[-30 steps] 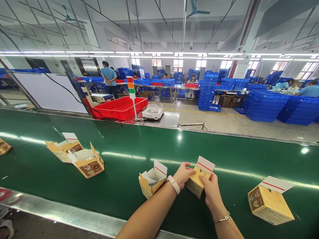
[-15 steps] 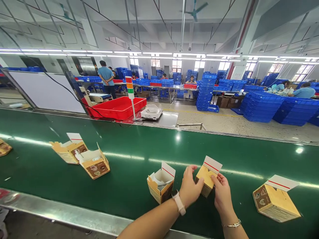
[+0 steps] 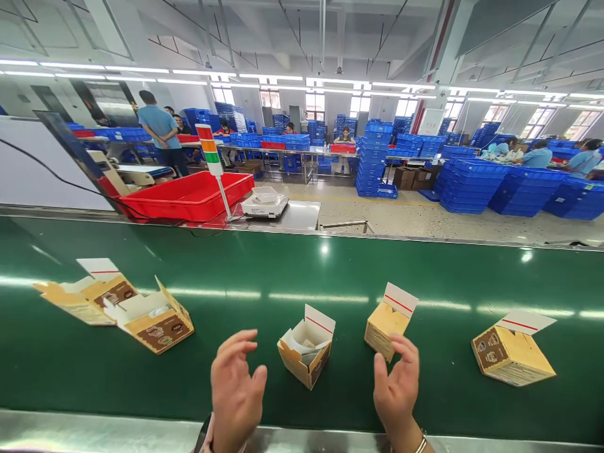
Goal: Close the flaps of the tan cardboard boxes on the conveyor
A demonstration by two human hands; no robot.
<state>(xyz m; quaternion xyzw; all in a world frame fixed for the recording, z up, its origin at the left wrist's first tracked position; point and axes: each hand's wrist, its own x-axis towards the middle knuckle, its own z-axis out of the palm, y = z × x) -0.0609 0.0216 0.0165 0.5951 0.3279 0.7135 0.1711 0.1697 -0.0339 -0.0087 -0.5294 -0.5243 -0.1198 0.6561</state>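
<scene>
Holds bare left hand [image 3: 238,384] and bare right hand [image 3: 397,384] with fingers parted, gripping nothing.
Frames the open tan-and-brown cardboard box [image 3: 298,362] on the green belt [image 3: 236,264]; could crease its red-lined white flap [image 3: 321,323] by squeezing unevenly, or jolt the folded-top tan cardboard box [image 3: 387,319] by swinging wide.

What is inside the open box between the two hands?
Inside the open box is something pale and greyish, perhaps wrapping. The box's walls and that top layer cover whatever lies deeper, so the bottom cannot be seen.
</scene>
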